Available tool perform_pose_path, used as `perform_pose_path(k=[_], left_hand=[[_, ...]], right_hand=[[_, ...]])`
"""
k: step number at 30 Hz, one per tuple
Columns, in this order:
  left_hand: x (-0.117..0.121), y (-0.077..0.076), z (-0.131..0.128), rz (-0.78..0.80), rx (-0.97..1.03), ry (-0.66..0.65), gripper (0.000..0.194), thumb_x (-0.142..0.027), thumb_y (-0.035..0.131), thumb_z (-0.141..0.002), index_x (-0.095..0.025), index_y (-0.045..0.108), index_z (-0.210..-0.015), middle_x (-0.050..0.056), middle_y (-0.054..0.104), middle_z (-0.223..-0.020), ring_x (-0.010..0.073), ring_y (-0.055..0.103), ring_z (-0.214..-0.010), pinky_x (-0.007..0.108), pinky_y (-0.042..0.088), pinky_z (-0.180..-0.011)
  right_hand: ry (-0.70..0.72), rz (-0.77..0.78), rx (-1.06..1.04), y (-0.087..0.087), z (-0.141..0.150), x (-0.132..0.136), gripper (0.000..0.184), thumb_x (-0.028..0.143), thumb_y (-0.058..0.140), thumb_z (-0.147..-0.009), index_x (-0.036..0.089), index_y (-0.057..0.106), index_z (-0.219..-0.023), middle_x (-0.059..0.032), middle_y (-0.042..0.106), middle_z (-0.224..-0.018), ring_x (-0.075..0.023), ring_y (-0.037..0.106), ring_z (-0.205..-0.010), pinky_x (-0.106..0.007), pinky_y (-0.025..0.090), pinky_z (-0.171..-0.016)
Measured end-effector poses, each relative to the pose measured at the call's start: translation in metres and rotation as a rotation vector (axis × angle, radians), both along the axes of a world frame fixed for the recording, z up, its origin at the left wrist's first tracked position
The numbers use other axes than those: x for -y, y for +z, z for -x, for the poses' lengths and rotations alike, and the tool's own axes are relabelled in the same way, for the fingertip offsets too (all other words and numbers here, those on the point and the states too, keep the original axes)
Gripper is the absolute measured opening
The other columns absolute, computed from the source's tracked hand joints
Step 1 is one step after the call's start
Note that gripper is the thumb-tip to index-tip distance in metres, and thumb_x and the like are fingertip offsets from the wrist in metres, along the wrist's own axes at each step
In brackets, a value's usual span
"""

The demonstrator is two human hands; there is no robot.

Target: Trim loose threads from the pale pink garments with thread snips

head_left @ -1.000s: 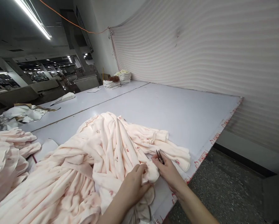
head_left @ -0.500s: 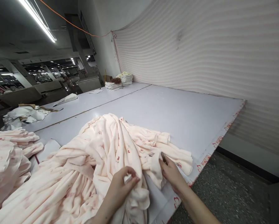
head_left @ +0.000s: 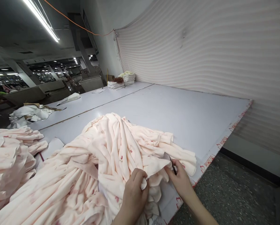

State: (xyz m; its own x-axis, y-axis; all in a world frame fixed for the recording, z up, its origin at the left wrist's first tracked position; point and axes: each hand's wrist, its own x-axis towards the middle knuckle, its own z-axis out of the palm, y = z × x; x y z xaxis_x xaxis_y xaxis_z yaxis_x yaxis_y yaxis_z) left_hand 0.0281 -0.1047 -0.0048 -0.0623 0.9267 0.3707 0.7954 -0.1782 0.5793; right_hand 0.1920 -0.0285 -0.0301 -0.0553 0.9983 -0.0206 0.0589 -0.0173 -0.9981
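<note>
A pale pink fleecy garment with small red motifs (head_left: 116, 140) lies bunched in deep folds on the table. My left hand (head_left: 136, 190) is closed on a bit of its edge, and a scrap of pale cloth shows between thumb and fingers. To the right, my right hand (head_left: 177, 175) pinches the same stretch of fabric. A thin dark pointed tool (head_left: 173, 165), possibly thread snips, is also held in that hand, mostly covered by the fingers. Between both hands the cloth edge is drawn fairly taut.
More pink garments (head_left: 11, 165) are heaped at the left. White scraps (head_left: 32, 114) and stacked cloth pieces (head_left: 116, 84) lie towards the back of the pale table (head_left: 189, 115). Its right edge, covered in red-printed film (head_left: 222, 142), drops to a speckled floor. A quilted sheet (head_left: 201, 56) hangs behind.
My left hand has moved right and closed on the cloth edge. The fabric between my hands has been pulled out straighter. The dark tool in my right hand shows more clearly.
</note>
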Motion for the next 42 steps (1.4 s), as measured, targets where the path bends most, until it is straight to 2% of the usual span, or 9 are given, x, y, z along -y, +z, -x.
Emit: perform_pose_path(k=[3, 6, 11, 18, 21, 28, 33, 37, 42], left_hand=[[-0.001, -0.001, 0.002, -0.026, -0.031, -0.056, 0.024, -0.002, 0.042, -0.074, -0.021, 0.051, -0.085, 0.004, 0.057, -0.085, 0.0152, 0.057, -0.076, 0.024, 0.047, -0.067], [-0.002, -0.002, 0.001, -0.048, -0.048, -0.082, 0.025, -0.002, 0.042, -0.074, -0.020, 0.053, -0.087, 0.005, 0.058, -0.090, 0.0159, 0.058, -0.080, 0.025, 0.049, -0.069], [-0.002, -0.005, 0.003, -0.062, -0.036, -0.106, 0.023, -0.002, 0.045, -0.074, -0.020, 0.052, -0.088, 0.007, 0.060, -0.099, 0.0170, 0.059, -0.092, 0.026, 0.049, -0.076], [-0.002, -0.001, 0.006, -0.097, -0.058, -0.097, 0.023, -0.002, 0.045, -0.074, -0.019, 0.053, -0.086, 0.008, 0.060, -0.099, 0.0164, 0.059, -0.092, 0.024, 0.049, -0.076], [-0.003, 0.001, 0.007, -0.059, 0.008, -0.087, 0.022, -0.003, 0.045, -0.073, -0.019, 0.055, -0.085, 0.007, 0.061, -0.100, 0.0174, 0.059, -0.094, 0.025, 0.048, -0.077], [-0.018, 0.020, 0.015, 0.376, 0.572, -0.012, 0.014, -0.028, 0.053, -0.082, -0.017, 0.060, -0.077, 0.000, 0.059, -0.073, 0.0150, 0.055, -0.073, 0.023, 0.042, -0.069], [-0.024, 0.024, 0.023, 0.492, 0.920, -0.018, 0.022, -0.037, 0.056, -0.081, -0.015, 0.060, -0.080, -0.002, 0.056, -0.072, 0.0119, 0.050, -0.069, 0.020, 0.040, -0.066], [-0.023, 0.021, 0.028, 0.533, 0.900, 0.019, 0.027, -0.042, 0.059, -0.078, -0.016, 0.063, -0.085, 0.001, 0.061, -0.083, 0.0167, 0.054, -0.082, 0.024, 0.042, -0.077], [-0.025, 0.023, 0.027, 0.480, 0.675, -0.033, 0.031, -0.033, 0.058, -0.078, -0.018, 0.061, -0.105, 0.001, 0.059, -0.084, 0.0181, 0.054, -0.085, 0.028, 0.042, -0.081]], right_hand=[[0.185, -0.241, 0.305, 0.020, -0.018, 0.010, 0.027, 0.042, 0.058, -0.078, 0.023, 0.062, -0.097, -0.0070, 0.064, -0.099, -0.0238, 0.059, -0.094, -0.031, 0.047, -0.076], [0.403, -0.322, 0.490, 0.039, -0.018, 0.023, 0.027, 0.038, 0.049, -0.085, 0.028, 0.062, -0.107, -0.0050, 0.065, -0.101, -0.0218, 0.062, -0.088, -0.029, 0.048, -0.070], [0.478, -0.358, 0.703, 0.048, -0.006, 0.024, 0.024, 0.035, 0.046, -0.087, 0.028, 0.066, -0.098, -0.0033, 0.068, -0.092, -0.0219, 0.063, -0.082, -0.031, 0.046, -0.068], [0.504, -0.289, 0.640, 0.046, -0.007, 0.017, 0.024, 0.037, 0.045, -0.087, 0.028, 0.068, -0.088, -0.0017, 0.069, -0.087, -0.0209, 0.063, -0.080, -0.030, 0.046, -0.068], [0.442, -0.269, 0.557, 0.041, -0.006, 0.017, 0.023, 0.039, 0.054, -0.082, 0.027, 0.064, -0.099, -0.0033, 0.068, -0.098, -0.0221, 0.063, -0.087, -0.031, 0.047, -0.072], [0.330, -0.278, 0.213, 0.016, 0.022, -0.002, 0.016, 0.032, 0.050, -0.085, 0.020, 0.059, -0.087, -0.0036, 0.066, -0.082, -0.0183, 0.062, -0.077, -0.026, 0.049, -0.066], [0.372, -0.321, 0.023, 0.011, 0.035, -0.006, 0.020, 0.033, 0.056, -0.084, 0.021, 0.059, -0.099, -0.0070, 0.065, -0.098, -0.0203, 0.061, -0.094, -0.029, 0.048, -0.081], [0.465, -0.360, 0.098, 0.013, 0.039, -0.006, 0.015, 0.032, 0.056, -0.084, 0.021, 0.065, -0.089, -0.0041, 0.067, -0.088, -0.0184, 0.061, -0.083, -0.027, 0.047, -0.074], [0.366, -0.303, 0.168, 0.004, 0.044, -0.003, 0.022, 0.032, 0.043, -0.091, 0.019, 0.059, -0.083, 0.0004, 0.061, -0.067, -0.0138, 0.057, -0.060, -0.022, 0.043, -0.057]])
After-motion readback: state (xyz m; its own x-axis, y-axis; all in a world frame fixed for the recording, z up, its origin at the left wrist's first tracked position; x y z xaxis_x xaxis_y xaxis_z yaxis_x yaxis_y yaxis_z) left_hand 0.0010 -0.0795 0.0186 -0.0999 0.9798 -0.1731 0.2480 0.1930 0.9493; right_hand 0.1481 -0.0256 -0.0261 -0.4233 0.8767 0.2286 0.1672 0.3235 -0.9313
